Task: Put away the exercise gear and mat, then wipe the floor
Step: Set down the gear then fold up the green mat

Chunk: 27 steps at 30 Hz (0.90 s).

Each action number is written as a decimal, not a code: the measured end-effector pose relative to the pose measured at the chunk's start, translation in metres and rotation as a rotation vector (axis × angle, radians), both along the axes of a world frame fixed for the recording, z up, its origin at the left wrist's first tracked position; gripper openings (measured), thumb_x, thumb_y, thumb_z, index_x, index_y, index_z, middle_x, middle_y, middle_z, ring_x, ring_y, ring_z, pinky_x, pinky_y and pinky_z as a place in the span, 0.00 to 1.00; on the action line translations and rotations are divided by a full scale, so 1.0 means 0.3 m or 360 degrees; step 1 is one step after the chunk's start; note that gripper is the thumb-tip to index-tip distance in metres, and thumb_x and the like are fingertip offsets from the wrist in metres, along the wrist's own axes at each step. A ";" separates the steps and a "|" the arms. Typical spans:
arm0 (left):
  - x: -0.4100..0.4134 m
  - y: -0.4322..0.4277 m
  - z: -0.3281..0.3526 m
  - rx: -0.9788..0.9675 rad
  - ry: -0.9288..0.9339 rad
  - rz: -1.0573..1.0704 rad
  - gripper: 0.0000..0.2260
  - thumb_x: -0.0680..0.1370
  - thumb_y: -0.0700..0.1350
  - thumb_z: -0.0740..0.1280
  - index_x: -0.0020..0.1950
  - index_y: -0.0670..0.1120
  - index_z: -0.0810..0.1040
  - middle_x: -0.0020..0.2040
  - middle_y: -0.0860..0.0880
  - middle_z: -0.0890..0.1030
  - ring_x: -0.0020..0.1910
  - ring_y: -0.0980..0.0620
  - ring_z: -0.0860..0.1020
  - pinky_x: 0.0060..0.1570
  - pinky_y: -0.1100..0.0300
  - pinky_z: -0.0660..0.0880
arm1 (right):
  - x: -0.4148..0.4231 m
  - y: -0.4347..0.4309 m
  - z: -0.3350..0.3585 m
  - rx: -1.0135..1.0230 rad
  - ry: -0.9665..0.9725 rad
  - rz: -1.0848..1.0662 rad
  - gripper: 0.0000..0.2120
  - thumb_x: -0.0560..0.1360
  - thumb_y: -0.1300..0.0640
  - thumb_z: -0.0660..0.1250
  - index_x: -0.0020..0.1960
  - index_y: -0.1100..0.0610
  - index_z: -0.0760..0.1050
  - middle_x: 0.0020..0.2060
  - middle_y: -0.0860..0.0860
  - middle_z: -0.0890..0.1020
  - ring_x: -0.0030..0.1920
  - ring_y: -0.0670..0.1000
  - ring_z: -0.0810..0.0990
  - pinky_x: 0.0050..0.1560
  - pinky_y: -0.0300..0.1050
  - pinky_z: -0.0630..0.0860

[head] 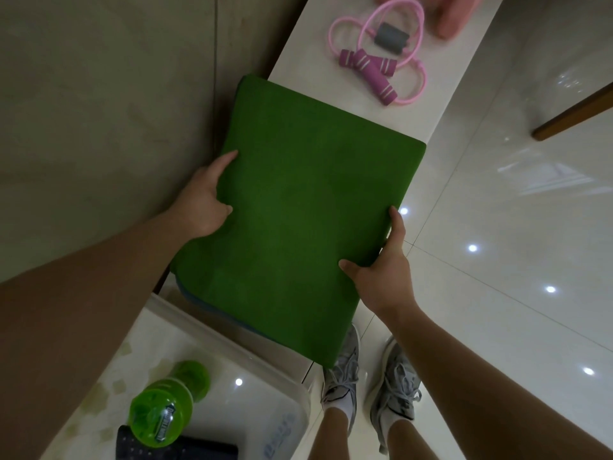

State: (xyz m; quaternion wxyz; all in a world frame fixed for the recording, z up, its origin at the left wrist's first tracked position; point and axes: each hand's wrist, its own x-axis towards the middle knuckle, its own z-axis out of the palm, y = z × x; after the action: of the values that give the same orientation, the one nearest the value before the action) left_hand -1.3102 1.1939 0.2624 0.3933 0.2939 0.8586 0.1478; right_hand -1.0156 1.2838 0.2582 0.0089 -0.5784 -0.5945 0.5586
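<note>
**Mat**. Green, folded flat into a thick pad, with a blue layer showing at the near-left underside. It is held level over the white ledge that runs along the wall. The far end is over the ledge and the near end hangs out above the tray and the person's shoes. Whether the far end already rests on the ledge, I cannot tell. Taking it by both sides looks meant to keep the fold from springing open while it is set down.

**Left hand**. At the mat's left edge. The forefinger lies straight along the top and the thumb presses beside it. The other fingers are hidden beneath, so this reads as a clamp on the edge.

**Right hand**. At the near-right edge. The thumb is on top and one finger runs up the side. The rest are tucked under, gripping.

**Band**. Pink tubing with purple handles, lying on the ledge just beyond the mat and apart from it. It appears already stowed.

**Pink block**. At the ledge's far end, blurred.

**Bottle**. Green, lying in the tray.

**Floor**. Glossy tile, not yet wiped by my reckoning.
</note>
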 end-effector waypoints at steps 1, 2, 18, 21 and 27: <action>-0.002 -0.003 -0.004 -0.0001 0.0009 -0.0007 0.44 0.74 0.31 0.69 0.78 0.65 0.53 0.77 0.48 0.60 0.75 0.49 0.63 0.70 0.60 0.58 | 0.001 0.000 -0.002 0.0001 0.0002 0.0003 0.53 0.69 0.60 0.76 0.74 0.35 0.41 0.67 0.51 0.73 0.63 0.58 0.76 0.62 0.60 0.76; -0.002 -0.006 -0.008 0.0005 0.0024 -0.0014 0.44 0.74 0.32 0.69 0.78 0.65 0.53 0.77 0.47 0.60 0.75 0.49 0.63 0.71 0.59 0.58 | 0.002 0.001 -0.003 0.0002 0.0003 0.0006 0.53 0.69 0.60 0.76 0.74 0.35 0.41 0.67 0.51 0.73 0.63 0.57 0.76 0.62 0.60 0.76; 0.044 -0.023 0.020 -0.0040 0.0358 -0.0077 0.37 0.76 0.38 0.67 0.79 0.59 0.54 0.75 0.43 0.60 0.72 0.41 0.64 0.73 0.50 0.62 | 0.020 0.016 0.044 0.0157 -0.0146 0.0183 0.53 0.69 0.51 0.77 0.78 0.41 0.41 0.69 0.52 0.66 0.66 0.56 0.71 0.61 0.55 0.74; 0.037 -0.034 0.031 -0.0088 0.0411 -0.0150 0.36 0.76 0.42 0.68 0.80 0.56 0.53 0.76 0.42 0.59 0.73 0.39 0.62 0.73 0.46 0.62 | 0.020 0.024 0.070 0.0285 -0.0268 0.0329 0.53 0.68 0.47 0.76 0.78 0.43 0.41 0.71 0.53 0.62 0.68 0.58 0.69 0.62 0.55 0.73; 0.043 -0.047 0.106 -0.0184 0.0516 -0.0312 0.35 0.77 0.48 0.67 0.80 0.55 0.53 0.77 0.44 0.57 0.74 0.39 0.60 0.73 0.43 0.62 | 0.023 0.060 0.152 0.0552 -0.0598 0.0747 0.46 0.72 0.41 0.69 0.78 0.51 0.44 0.77 0.56 0.51 0.76 0.60 0.52 0.70 0.59 0.66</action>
State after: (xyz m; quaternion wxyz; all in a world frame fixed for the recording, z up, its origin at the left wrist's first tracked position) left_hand -1.2972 1.1798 0.2943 0.2785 0.3729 0.8850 0.0099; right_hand -1.0088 1.3019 0.3038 -0.1315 -0.5085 -0.7886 0.3198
